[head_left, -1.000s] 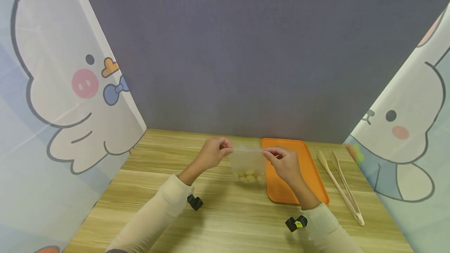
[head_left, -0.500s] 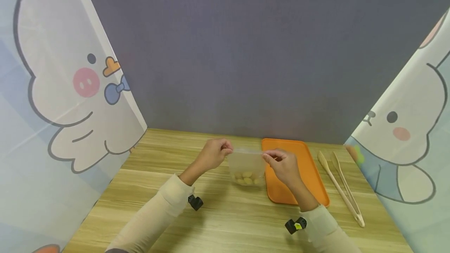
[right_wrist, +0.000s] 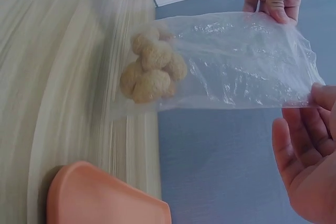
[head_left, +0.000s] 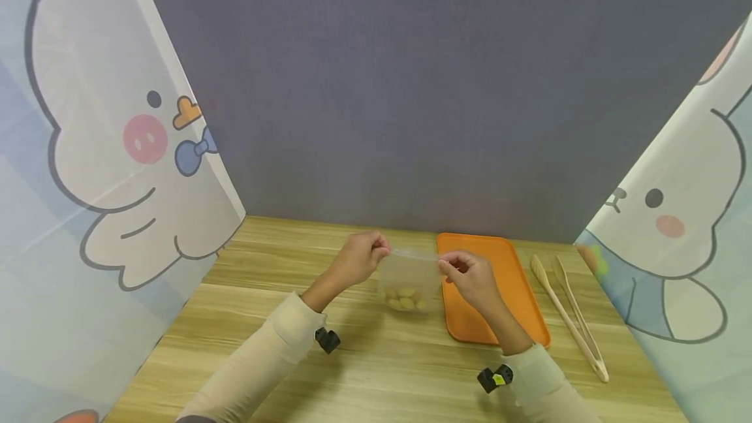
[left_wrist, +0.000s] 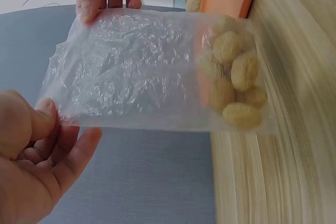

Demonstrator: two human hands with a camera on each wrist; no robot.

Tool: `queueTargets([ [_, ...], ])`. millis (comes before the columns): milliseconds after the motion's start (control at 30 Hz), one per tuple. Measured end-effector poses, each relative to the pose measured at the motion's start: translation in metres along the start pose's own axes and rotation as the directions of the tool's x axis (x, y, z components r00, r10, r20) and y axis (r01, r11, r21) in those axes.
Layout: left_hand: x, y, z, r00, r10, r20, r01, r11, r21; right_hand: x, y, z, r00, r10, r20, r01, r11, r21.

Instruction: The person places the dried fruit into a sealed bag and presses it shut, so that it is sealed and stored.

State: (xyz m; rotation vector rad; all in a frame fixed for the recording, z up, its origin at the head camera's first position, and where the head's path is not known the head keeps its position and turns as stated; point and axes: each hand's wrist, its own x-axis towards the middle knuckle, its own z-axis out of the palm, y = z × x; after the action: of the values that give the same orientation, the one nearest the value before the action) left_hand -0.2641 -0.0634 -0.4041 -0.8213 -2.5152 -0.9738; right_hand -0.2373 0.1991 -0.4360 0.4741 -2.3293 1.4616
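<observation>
A clear plastic bag (head_left: 410, 271) hangs upright between both hands, with several round tan-yellow food pieces (left_wrist: 231, 72) gathered at its bottom. My left hand (head_left: 360, 257) pinches one top corner between thumb and finger. At the opposite top corner my right hand (head_left: 474, 277) does the same. In the right wrist view the bag (right_wrist: 231, 61) looks wrinkled, and the lumps (right_wrist: 152, 66) sit in its lower end. What the pieces are exactly is blurred by the plastic.
An orange tray (head_left: 499, 292) lies on the wooden table (head_left: 264, 318), partly behind the right hand and forearm. Wooden tongs (head_left: 572, 318) lie to the right of it. A grey partition (head_left: 376, 96) stands at the back, with cartoon-printed cloths at both sides.
The lower end of the bag with its pieces has swung a little to the left and toward me. Both hands keep their pinch and have hardly moved.
</observation>
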Motion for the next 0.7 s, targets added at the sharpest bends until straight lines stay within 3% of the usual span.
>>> queueTargets([
  [267, -0.0006, 0.0001, -0.0023, 0.999, -0.032, 0.013, 0.032, 0.998, -0.051, 0.0027, 0.0017, 0.0033, 0.998, -0.058, 0.035, 0.059, 0.998, -0.031],
  [500, -0.0006, 0.0004, -0.0021, 0.982, -0.083, 0.172, 0.102, 0.989, -0.103, 0.0019, 0.0003, 0.0006, 0.999, -0.011, -0.044, 0.01, 1.0, -0.019],
  [567, -0.0012, 0.001, 0.0001, 0.978, -0.077, 0.195, 0.099, 0.99, -0.104, 0.0021, -0.0001, -0.0002, 0.998, -0.004, -0.057, 0.003, 1.0, -0.013],
  [700, -0.0021, 0.0034, 0.0041, 0.984, -0.023, 0.174, 0.041, 0.994, -0.099, 0.0019, 0.0014, -0.0006, 0.998, -0.016, -0.056, 0.017, 1.0, 0.012],
])
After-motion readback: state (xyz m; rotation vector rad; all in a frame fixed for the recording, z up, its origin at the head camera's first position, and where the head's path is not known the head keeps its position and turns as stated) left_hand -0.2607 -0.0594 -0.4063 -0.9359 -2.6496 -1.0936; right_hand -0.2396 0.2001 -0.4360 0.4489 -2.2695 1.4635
